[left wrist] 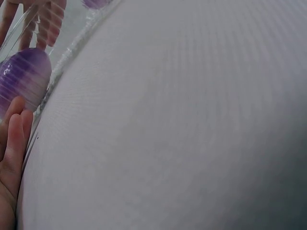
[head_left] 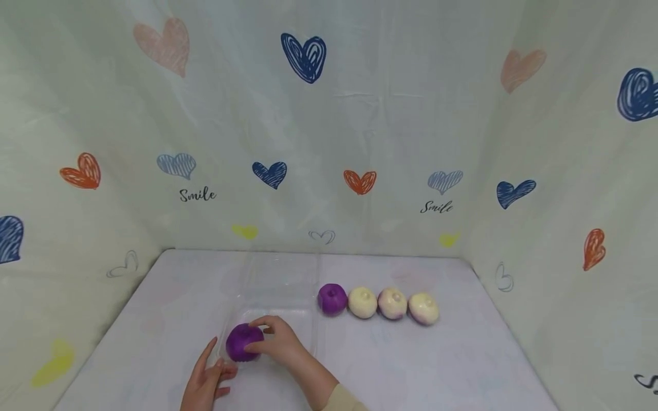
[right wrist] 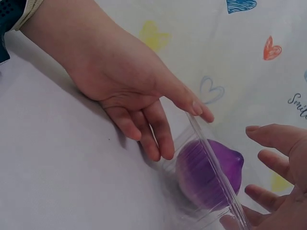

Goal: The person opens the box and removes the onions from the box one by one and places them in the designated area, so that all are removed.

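Note:
A glossy purple onion [head_left: 239, 341] sits at the left end of an open clear plastic box [head_left: 303, 325]. My right hand [head_left: 280, 341] is over the box with thumb and fingers spread about this onion. In the right wrist view, small gaps show between the fingertips of the right hand [right wrist: 283, 177] and the onion [right wrist: 206, 172]. My left hand [head_left: 203, 385] is at the box's near left corner, its fingers fairly straight. The thumb side of the left hand [right wrist: 134, 86] touches the box rim. Through the clear wall, the left wrist view shows the onion [left wrist: 29, 76] too.
The box's clear lid [head_left: 280, 274] lies folded back behind it. To the right, another purple onion [head_left: 332, 299] and three pale onions [head_left: 362, 302] stand in a row. A white cloth covers the table [head_left: 411, 365]; heart-printed curtains [head_left: 385, 114] hang around it.

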A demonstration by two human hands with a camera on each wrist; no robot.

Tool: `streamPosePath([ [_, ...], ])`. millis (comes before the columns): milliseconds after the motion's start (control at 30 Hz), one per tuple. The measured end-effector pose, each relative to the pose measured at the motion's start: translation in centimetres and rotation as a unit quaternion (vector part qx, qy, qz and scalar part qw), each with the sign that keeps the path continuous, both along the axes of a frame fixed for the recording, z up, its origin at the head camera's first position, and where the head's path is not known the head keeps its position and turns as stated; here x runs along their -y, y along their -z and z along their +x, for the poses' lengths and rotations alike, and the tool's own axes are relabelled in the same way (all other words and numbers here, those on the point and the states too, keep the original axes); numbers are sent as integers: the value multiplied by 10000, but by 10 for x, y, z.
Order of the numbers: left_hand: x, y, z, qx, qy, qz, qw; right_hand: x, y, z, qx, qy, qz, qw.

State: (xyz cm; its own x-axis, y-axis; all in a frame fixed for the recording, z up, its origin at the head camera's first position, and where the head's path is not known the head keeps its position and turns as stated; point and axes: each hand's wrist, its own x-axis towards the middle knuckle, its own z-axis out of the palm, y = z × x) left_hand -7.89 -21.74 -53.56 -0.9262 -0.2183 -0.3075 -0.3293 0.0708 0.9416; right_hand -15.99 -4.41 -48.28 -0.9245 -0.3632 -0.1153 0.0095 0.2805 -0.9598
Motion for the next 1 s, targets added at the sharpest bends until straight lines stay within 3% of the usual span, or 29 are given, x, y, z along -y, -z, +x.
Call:
streamPosePath([
  [500, 2, 4, -5, 134, 59, 143, 9998, 15, 9, -7, -160, -173, 398, 9989],
  [1000, 3, 7, -3, 3, 62, 217, 9997, 21, 13, -12, -289, -247, 581, 9976],
])
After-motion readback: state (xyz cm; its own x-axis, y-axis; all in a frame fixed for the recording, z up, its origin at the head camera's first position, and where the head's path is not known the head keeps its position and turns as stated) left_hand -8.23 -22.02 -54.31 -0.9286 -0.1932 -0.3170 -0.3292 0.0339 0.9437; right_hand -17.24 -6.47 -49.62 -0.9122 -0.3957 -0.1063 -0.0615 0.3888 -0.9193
